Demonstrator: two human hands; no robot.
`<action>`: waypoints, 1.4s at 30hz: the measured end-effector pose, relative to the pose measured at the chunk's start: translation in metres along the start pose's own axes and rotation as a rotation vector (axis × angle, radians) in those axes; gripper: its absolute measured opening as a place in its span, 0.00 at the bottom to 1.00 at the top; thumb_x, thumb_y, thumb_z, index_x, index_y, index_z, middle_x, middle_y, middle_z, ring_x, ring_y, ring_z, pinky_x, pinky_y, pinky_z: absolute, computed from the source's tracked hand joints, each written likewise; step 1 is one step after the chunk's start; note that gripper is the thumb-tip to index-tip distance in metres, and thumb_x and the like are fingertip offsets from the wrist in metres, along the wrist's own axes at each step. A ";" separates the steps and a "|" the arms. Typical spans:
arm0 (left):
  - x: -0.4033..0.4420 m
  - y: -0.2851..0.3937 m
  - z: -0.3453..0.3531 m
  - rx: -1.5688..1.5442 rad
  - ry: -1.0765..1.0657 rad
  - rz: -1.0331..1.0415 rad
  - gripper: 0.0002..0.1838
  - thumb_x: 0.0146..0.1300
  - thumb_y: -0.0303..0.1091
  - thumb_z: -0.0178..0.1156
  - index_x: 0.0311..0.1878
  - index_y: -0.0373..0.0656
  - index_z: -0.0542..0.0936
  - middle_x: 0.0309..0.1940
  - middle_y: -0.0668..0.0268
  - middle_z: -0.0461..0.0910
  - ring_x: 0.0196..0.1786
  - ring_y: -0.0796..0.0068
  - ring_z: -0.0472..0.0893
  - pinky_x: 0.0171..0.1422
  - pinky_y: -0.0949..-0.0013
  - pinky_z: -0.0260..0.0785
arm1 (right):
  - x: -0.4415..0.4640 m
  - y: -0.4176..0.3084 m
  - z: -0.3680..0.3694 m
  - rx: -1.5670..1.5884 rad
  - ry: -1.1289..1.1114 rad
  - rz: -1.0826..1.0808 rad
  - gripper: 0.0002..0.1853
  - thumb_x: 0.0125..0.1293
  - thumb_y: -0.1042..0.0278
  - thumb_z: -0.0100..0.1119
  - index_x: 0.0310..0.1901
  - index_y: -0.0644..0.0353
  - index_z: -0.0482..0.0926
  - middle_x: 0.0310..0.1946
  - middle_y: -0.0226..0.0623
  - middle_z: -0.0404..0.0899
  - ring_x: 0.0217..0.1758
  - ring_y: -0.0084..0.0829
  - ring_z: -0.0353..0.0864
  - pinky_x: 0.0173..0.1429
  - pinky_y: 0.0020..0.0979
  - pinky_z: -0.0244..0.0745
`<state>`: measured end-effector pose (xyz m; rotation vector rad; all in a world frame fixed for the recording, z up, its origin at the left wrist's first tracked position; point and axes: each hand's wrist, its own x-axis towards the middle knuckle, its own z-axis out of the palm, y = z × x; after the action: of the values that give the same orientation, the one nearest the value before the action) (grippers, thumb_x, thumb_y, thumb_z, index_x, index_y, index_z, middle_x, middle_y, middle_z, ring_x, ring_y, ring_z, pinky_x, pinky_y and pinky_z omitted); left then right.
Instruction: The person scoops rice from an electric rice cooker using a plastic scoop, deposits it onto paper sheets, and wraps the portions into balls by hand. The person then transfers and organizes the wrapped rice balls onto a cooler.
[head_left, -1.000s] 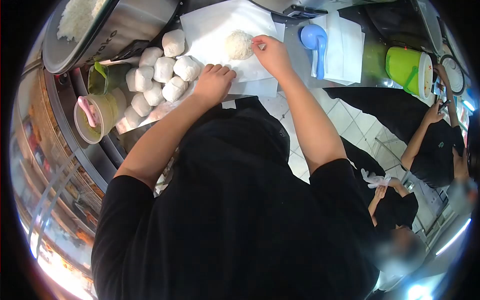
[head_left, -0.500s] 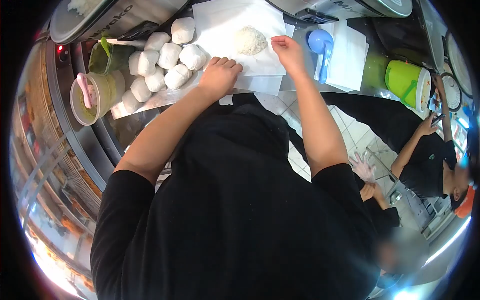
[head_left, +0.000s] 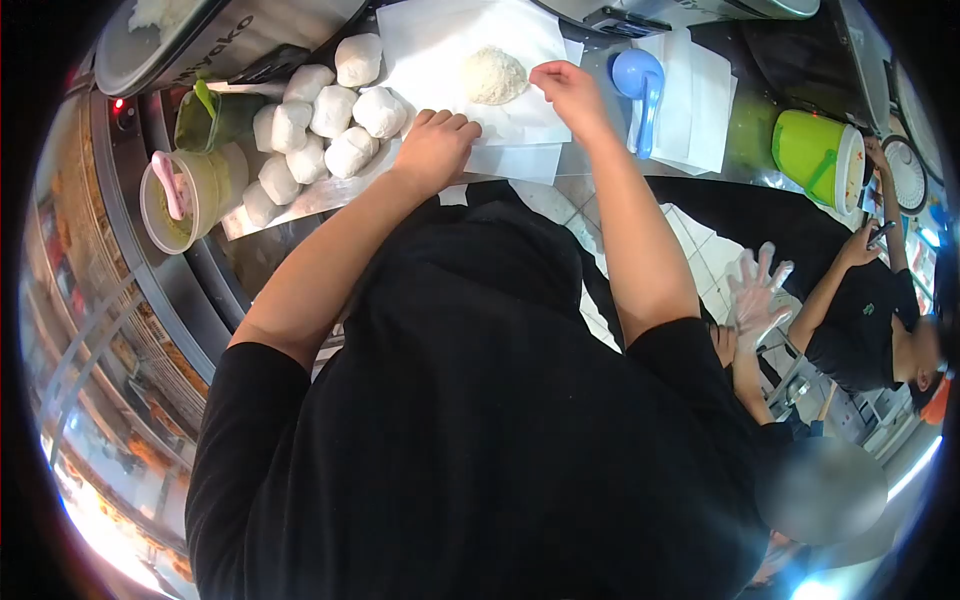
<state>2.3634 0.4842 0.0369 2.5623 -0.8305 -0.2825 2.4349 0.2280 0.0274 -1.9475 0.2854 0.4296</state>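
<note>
A rounded mound of what looks like rice sits on a white paper sheet. My right hand is just right of the mound, thumb and fingers pinched together at its edge; whatever is between them is too small to see. Over the sheet's near left edge lies my left hand, fingers curled and tips hidden. White paper-wrapped bundles are piled on the counter left of my left hand. To the right, a blue scoop with a round head lies partly on stacked white sheets.
Tubs with a pink-handled utensil and a green-handled one stand at left. Large rice containers line the back. A lime-green tub is at right. Co-workers stand there, one wearing a clear glove, another holding a phone.
My hands keep nearly the same positions, with the view shifted slightly. The co-worker's gloved hand has risen and its fingers are now spread.
</note>
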 end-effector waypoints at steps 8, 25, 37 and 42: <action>0.001 -0.008 0.002 -0.016 0.009 0.046 0.11 0.60 0.27 0.66 0.46 0.48 0.83 0.42 0.67 0.85 0.52 0.63 0.83 0.63 0.57 0.71 | -0.036 0.006 -0.023 0.051 0.124 -0.029 0.13 0.66 0.64 0.71 0.51 0.55 0.89 0.45 0.31 0.91 0.42 0.24 0.86 0.47 0.29 0.79; 0.006 -0.010 -0.001 -0.009 -0.059 0.071 0.14 0.58 0.27 0.67 0.48 0.48 0.82 0.43 0.67 0.84 0.53 0.62 0.83 0.64 0.56 0.71 | -0.042 -0.046 -0.007 0.256 0.007 0.065 0.11 0.71 0.65 0.69 0.48 0.63 0.88 0.42 0.34 0.90 0.39 0.22 0.81 0.45 0.25 0.76; 0.005 -0.023 0.004 -0.081 -0.019 0.141 0.09 0.62 0.28 0.62 0.45 0.48 0.84 0.42 0.64 0.85 0.52 0.60 0.83 0.63 0.55 0.70 | -0.141 -0.114 -0.054 0.859 0.046 0.000 0.17 0.80 0.66 0.60 0.62 0.68 0.82 0.52 0.43 0.89 0.37 0.17 0.73 0.42 0.22 0.68; 0.007 -0.019 -0.002 -0.069 -0.029 0.153 0.09 0.65 0.28 0.60 0.46 0.48 0.84 0.42 0.63 0.85 0.52 0.59 0.84 0.63 0.55 0.71 | -0.173 -0.137 -0.082 0.803 0.039 -0.107 0.18 0.80 0.63 0.61 0.61 0.68 0.83 0.51 0.44 0.89 0.34 0.19 0.74 0.41 0.23 0.69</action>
<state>2.3793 0.4942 0.0296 2.4211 -1.0038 -0.2963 2.3454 0.2085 0.2440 -1.1762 0.3155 0.1609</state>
